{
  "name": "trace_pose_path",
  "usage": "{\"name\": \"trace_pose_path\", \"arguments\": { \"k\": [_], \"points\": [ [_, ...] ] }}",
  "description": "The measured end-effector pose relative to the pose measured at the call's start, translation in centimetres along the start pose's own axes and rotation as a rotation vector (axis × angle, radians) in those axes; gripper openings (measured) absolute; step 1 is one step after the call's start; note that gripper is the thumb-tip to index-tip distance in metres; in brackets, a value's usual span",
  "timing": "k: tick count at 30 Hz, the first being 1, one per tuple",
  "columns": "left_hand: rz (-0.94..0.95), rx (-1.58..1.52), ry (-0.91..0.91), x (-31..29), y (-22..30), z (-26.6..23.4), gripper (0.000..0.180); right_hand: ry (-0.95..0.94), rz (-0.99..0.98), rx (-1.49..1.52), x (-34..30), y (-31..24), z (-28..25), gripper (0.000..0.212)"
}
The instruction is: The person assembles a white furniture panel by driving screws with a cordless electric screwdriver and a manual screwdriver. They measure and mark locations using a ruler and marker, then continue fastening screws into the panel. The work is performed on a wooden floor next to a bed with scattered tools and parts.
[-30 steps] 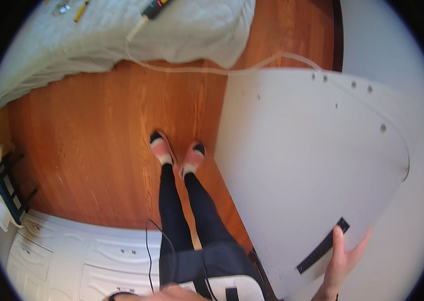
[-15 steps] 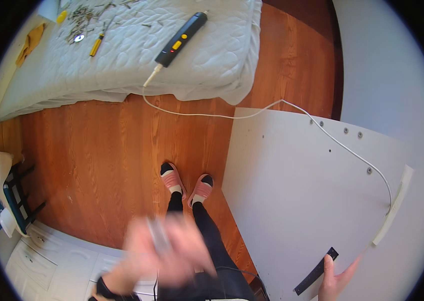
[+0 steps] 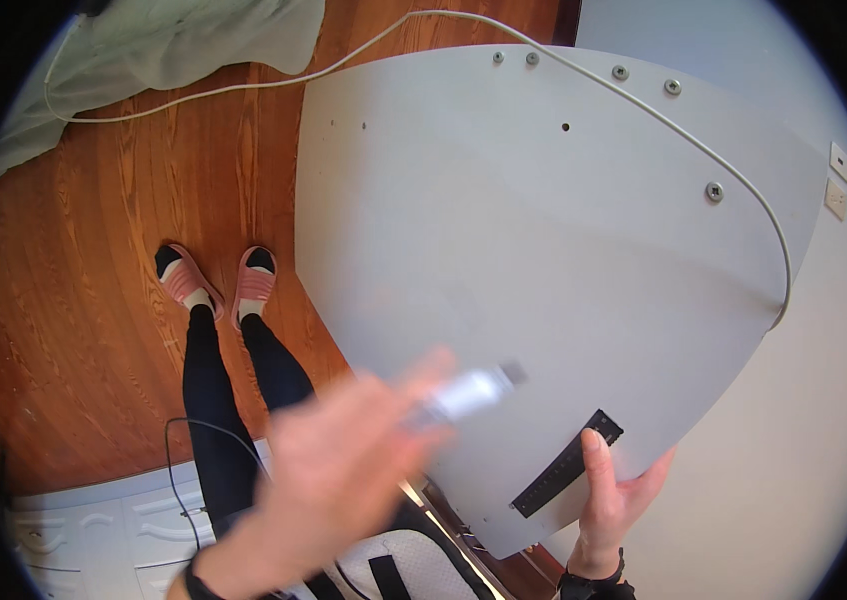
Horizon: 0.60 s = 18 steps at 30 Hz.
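Observation:
A large white panel [image 3: 523, 250] fills the middle and right of the head view. My right hand [image 3: 615, 505] grips its lower right edge, thumb in front and the other fingers behind it. Under that thumb, a black ruler-like strip [image 3: 565, 468] lies slantwise against the panel. My left hand [image 3: 343, 445], smeared by motion, is closed on a short whitish stick-shaped thing [image 3: 473, 393] with a dark grey end. This is raised in front of the panel; its exact kind is too blurred to tell.
Several round metal fittings [image 3: 672, 87] dot the panel's far part. A white cable [image 3: 233, 88] runs across its top and over its right edge. A pale bed cover [image 3: 263, 35] hangs at upper left above the wooden floor [image 3: 93, 300]. White moulded doors [image 3: 93, 540] stand lower left.
My view has swung right, toward the panel. My left hand has gone from in front of my legs to the panel, carrying the whitish thing. My right hand keeps its grip.

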<state>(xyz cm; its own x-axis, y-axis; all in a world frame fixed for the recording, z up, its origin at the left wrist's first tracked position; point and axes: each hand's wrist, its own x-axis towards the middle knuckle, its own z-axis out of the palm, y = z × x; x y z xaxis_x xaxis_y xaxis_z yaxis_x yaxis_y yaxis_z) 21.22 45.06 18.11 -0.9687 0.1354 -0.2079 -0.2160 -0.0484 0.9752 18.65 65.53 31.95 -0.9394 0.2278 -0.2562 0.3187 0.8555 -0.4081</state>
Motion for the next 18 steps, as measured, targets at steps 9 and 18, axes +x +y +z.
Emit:
{"name": "trace_pose_path", "arguments": {
  "k": [9, 18],
  "points": [
    [-0.042, -0.122, -0.023, -0.7, 2.5, 6.2, 0.036, -0.01, 0.034, -0.009, -0.3, -0.5, -0.2, 0.061],
    [-0.023, -0.085, 0.002, 0.0, 2.6, 7.3, 0.033, -0.009, 0.012, -0.007, -0.1, -0.4, -0.2, 0.062]
  ]
}}
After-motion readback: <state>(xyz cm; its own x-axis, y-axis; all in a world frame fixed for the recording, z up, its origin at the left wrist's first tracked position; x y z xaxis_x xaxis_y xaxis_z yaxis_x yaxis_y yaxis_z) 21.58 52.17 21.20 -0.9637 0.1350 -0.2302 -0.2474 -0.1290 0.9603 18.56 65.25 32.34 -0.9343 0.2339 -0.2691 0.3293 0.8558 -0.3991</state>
